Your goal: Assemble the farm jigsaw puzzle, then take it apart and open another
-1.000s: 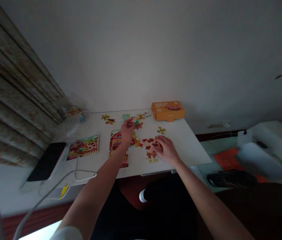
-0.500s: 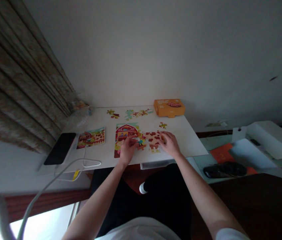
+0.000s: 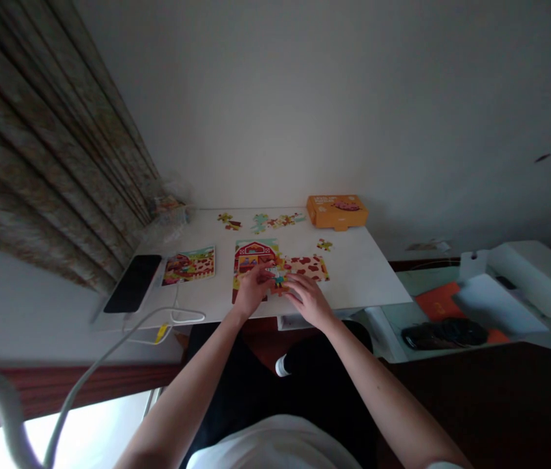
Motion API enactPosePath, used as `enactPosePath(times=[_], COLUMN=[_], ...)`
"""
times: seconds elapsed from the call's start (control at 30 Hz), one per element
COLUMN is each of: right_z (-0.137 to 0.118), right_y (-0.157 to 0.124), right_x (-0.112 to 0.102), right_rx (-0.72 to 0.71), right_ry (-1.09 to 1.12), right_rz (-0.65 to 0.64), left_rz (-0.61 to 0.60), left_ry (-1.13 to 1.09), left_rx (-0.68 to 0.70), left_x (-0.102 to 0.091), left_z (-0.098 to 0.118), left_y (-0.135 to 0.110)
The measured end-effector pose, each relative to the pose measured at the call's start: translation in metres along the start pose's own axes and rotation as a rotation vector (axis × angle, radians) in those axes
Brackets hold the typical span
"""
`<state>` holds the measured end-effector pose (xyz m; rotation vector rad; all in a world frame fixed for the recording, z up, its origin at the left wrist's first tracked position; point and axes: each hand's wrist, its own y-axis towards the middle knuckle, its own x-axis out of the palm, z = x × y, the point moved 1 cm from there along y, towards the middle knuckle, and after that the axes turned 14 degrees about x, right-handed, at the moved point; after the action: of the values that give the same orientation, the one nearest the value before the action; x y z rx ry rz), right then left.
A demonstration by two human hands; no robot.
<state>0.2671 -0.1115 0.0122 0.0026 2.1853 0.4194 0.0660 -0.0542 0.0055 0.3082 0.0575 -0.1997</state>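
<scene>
Joined jigsaw puzzle pieces with a red barn [image 3: 256,251] lie at the middle of the white table. Beside them is a narrower puzzle section [image 3: 278,279] with a teal and orange picture. My left hand [image 3: 251,292] pinches its left edge, covering part of the barn. From the right, my right hand [image 3: 309,301] grips the same section, its fingers bent along the edge and the thumb lower down. Just behind the right fingers lies a cow-patterned puzzle section [image 3: 310,266], partly covered. Whether these sections interlock, I cannot tell.
Loose puzzle pieces [image 3: 259,223] lie along the back, with another piece [image 3: 324,245] nearer the orange box [image 3: 338,212]. At left are a picture card [image 3: 189,266], a black phone [image 3: 133,284] and a white cable [image 3: 187,316]. A glass shelf holds an opened white box [image 3: 539,273].
My right hand has moved left, from the cow section's right edge to the narrow section. The cow section now sits closer to it. My left hand stays at the narrow section; the view shifted slightly.
</scene>
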Motion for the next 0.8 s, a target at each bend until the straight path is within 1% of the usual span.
enactPosePath(times=[0.1, 0.17, 0.27, 0.33, 0.4, 0.5, 0.6, 0.7, 0.8], right_z=[0.001, 0.002, 0.004, 0.006, 0.008, 0.008, 0.005, 0.001, -0.002], right_y=[0.004, 0.006, 0.013, 0.02, 0.026, 0.032, 0.035, 0.036, 0.036], right_x=[-0.001, -0.002, 0.0, 0.003, 0.008, 0.014, 0.016, 0.016, 0.015], right_rx=[-0.022, -0.033, -0.03, -0.019, -0.009, -0.002, 0.012, 0.027, 0.036], right_ry=[-0.009, -0.028, -0.054, -0.073, -0.102, -0.151, -0.191, -0.222, -0.237], right_rz=[0.004, -0.008, -0.001, 0.004, -0.01, -0.047, -0.087, -0.115, -0.117], left_rz=[-0.018, -0.023, -0.041, -0.111, -0.214, -0.357, -0.444, -0.479, -0.493], left_ry=[0.003, 0.05, 0.292, 0.501, 0.675, 0.84, 0.916, 0.962, 0.995], left_rx=[-0.006, 0.024, 0.157, 0.279, 0.387, 0.481, 0.504, 0.493, 0.479], left_x=[0.0, -0.003, -0.016, -0.028, -0.04, -0.051, -0.052, -0.049, -0.047], left_z=[-0.004, -0.005, -0.001, 0.003, 0.005, 0.004, 0.002, 0.004, 0.005], left_y=[0.0, 0.0, -0.001, -0.003, -0.008, -0.018, -0.025, -0.027, -0.026])
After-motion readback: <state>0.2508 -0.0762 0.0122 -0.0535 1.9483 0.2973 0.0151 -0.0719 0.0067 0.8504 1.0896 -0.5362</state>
